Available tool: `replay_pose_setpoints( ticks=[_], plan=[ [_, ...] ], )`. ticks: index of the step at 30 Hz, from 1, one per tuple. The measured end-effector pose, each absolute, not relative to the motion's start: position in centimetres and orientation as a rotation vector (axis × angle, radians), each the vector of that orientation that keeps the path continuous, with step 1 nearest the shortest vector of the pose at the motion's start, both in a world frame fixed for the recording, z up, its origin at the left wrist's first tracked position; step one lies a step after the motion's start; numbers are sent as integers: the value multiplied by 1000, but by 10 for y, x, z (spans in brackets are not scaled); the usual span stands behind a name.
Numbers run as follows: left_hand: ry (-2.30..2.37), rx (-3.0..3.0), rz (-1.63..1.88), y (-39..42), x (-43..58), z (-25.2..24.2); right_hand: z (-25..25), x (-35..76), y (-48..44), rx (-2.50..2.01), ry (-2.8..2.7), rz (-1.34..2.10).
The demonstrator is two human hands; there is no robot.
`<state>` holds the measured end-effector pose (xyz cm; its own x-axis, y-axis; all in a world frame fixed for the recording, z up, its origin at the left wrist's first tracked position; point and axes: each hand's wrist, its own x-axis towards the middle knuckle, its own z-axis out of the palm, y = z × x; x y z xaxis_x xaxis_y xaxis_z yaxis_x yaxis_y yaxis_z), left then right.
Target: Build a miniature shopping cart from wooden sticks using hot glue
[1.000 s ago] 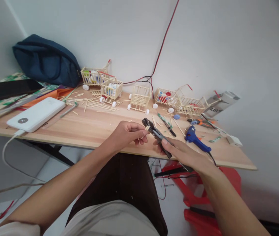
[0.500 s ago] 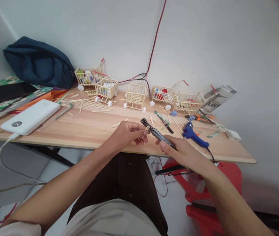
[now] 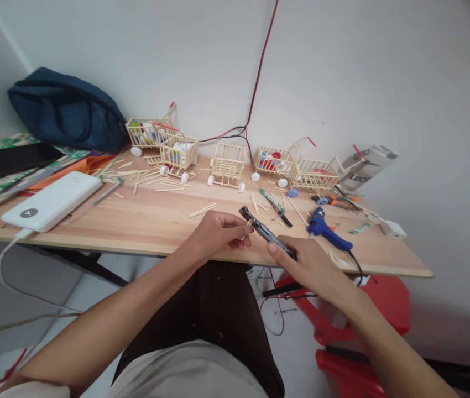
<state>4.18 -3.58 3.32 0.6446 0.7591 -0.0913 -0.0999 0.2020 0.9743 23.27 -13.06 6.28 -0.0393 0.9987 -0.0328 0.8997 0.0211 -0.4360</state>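
Observation:
My left hand (image 3: 225,229) is closed in a pinch above the table's front edge. Between its thumb and fingertips is a short wooden stick (image 3: 250,222), mostly covered by the fingers. My right hand (image 3: 301,257) wraps round a dark grey plier-like tool (image 3: 269,233) that slants up to the left. The tool's far end meets the stick at the left fingertips; whether its jaws are closed on the wood I cannot tell. Behind the hands stands a small cart made of wooden sticks (image 3: 227,166) with white wheels.
More stick carts (image 3: 179,152) line the wall, several holding coloured bits. Loose sticks (image 3: 152,178), a black-tipped knife-like tool (image 3: 276,207) and a blue glue gun (image 3: 328,229) lie on the table (image 3: 147,221). A white power bank (image 3: 52,200) and blue bag (image 3: 67,108) are left, a red stool (image 3: 388,304) below right.
The right hand and tool have shifted slightly, with the tool's tip a little lower and further right. The left hand keeps its pinch on the stick, slightly lower in view.

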Motion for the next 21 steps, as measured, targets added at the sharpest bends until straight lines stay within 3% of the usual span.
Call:
replay_pose_setpoints(
  ticks=[8,21],
  plan=[
    [673,1139,624,-49,59,17,47,240,-143,-1931,-1989,593],
    [656,1095,589,-56,62,24,31,246,-152,-1950,-1955,470]
  ],
)
